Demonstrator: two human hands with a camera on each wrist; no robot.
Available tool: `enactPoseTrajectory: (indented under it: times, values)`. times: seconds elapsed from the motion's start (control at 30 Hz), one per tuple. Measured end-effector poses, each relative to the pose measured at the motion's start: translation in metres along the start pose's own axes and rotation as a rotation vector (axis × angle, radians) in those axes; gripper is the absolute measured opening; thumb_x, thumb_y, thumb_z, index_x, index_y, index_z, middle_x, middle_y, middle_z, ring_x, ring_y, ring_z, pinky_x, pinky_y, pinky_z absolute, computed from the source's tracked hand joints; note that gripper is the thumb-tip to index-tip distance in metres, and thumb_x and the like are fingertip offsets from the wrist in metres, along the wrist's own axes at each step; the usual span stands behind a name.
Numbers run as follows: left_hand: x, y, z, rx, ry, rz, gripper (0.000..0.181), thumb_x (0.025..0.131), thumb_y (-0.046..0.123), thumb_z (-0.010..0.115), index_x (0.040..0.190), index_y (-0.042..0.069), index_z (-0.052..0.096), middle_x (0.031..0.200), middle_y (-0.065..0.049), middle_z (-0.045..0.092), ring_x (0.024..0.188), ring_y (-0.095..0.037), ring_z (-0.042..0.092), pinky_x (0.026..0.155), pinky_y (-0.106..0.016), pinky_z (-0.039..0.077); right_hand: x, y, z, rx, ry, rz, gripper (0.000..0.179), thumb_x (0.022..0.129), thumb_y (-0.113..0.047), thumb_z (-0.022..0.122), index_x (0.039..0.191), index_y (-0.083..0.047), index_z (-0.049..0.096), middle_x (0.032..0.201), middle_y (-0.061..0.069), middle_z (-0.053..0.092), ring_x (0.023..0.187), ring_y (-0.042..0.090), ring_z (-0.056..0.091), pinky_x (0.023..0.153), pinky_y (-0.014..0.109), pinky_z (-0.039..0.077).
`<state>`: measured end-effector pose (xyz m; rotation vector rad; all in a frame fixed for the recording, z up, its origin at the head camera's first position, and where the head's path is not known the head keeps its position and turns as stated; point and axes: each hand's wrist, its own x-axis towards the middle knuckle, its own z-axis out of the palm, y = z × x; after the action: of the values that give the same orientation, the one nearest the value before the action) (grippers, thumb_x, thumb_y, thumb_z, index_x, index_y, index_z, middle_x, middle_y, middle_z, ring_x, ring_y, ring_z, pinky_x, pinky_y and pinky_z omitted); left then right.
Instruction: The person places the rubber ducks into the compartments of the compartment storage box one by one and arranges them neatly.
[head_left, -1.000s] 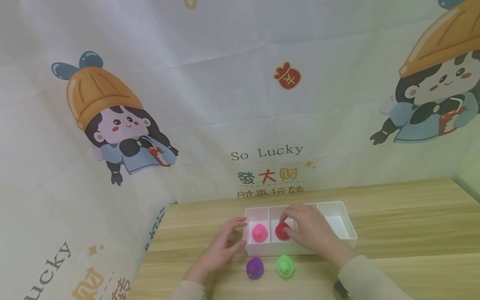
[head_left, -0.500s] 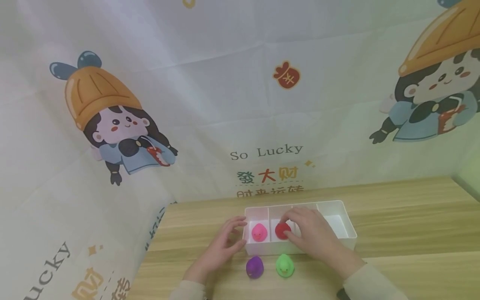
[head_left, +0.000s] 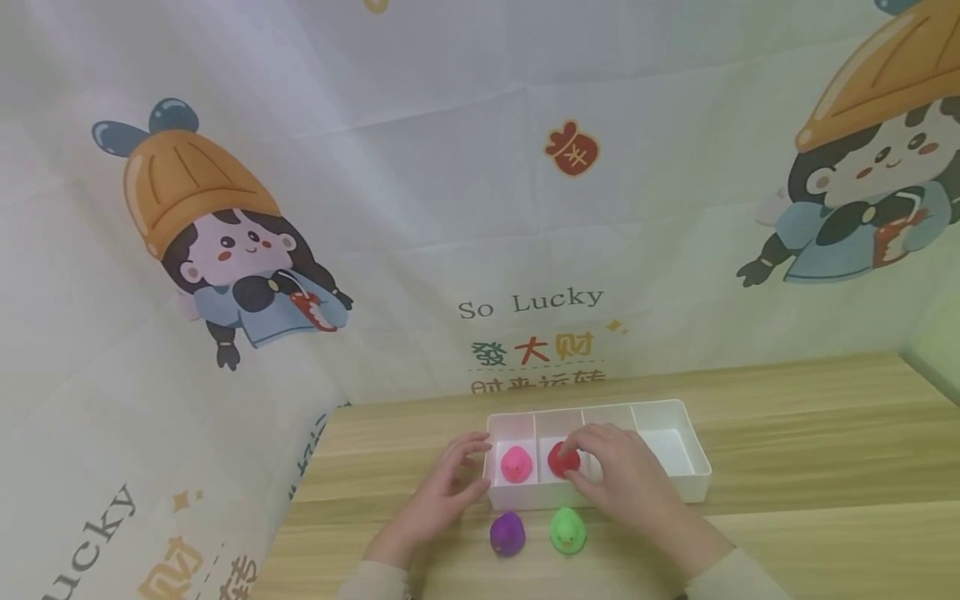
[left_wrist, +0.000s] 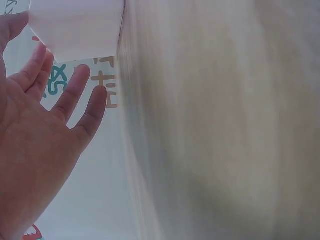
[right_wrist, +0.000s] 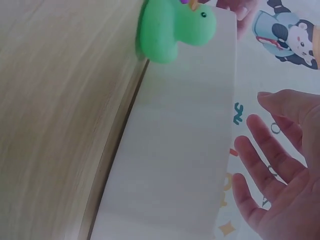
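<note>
In the head view a white divided box (head_left: 592, 497) stands on the table, with a pink rubber duck (head_left: 516, 465) in its leftmost compartment. A red rubber duck (head_left: 562, 460) sits in the compartment to the right of it. My right hand (head_left: 626, 475) hovers over the box beside the red duck; in the right wrist view its thumb and fingers (right_wrist: 272, 155) are spread with nothing between them. My left hand (head_left: 448, 487) is at the box's left end, its thumb and a fingertip touching the box edge, other fingers extended in the left wrist view.
In front of the box, a purple rubber duck (head_left: 507, 534) and a green rubber duck (head_left: 567, 531) stand on the wooden table (head_left: 817, 467). A printed cloth (head_left: 420, 167) hangs behind the table's back edge and along its left side.
My right hand has loosened from the red duck and shifted slightly right and down. The red duck stays in its compartment. My left hand keeps its place at the box end.
</note>
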<state>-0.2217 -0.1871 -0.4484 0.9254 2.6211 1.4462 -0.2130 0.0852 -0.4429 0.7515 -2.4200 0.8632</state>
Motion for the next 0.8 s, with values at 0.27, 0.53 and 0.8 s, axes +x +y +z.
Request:
enactPoseTrajectory:
  times: [0.27,0.53,0.8]
  values:
    - [-0.001,0.002,-0.001,-0.006,-0.005,0.0,0.042,0.085,0.009,0.057,0.124,0.014,0.042,0.137,-0.004,0.029,0.111,-0.035,0.039,0.087,-0.053,0.035,-0.005,-0.004,-0.001,0.013,0.009,0.006,0.027,0.07,-0.019,0.072,0.083,-0.035,0.055,0.089,-0.025,0.054,0.088,0.0,0.048,0.075,0.026,0.041]
    - [0.002,-0.031,0.004,0.017,-0.005,-0.011,0.045,0.086,0.025,0.056,0.127,0.015,0.04,0.14,0.001,0.026,0.112,-0.032,0.039,0.088,-0.052,0.036,-0.009,-0.009,-0.006,0.041,-0.002,0.01,0.028,0.07,-0.019,0.072,0.086,-0.035,0.055,0.091,-0.025,0.053,0.089,-0.002,0.048,0.077,0.023,0.043]
    - [0.001,-0.019,0.002,0.001,-0.001,-0.001,0.043,0.086,0.018,0.057,0.125,0.011,0.041,0.138,-0.002,0.028,0.109,-0.033,0.041,0.086,-0.052,0.037,-0.017,-0.015,-0.01,0.042,-0.076,0.029,0.024,0.072,-0.022,0.071,0.09,-0.029,0.057,0.091,-0.025,0.053,0.084,0.004,0.051,0.072,0.023,0.045]
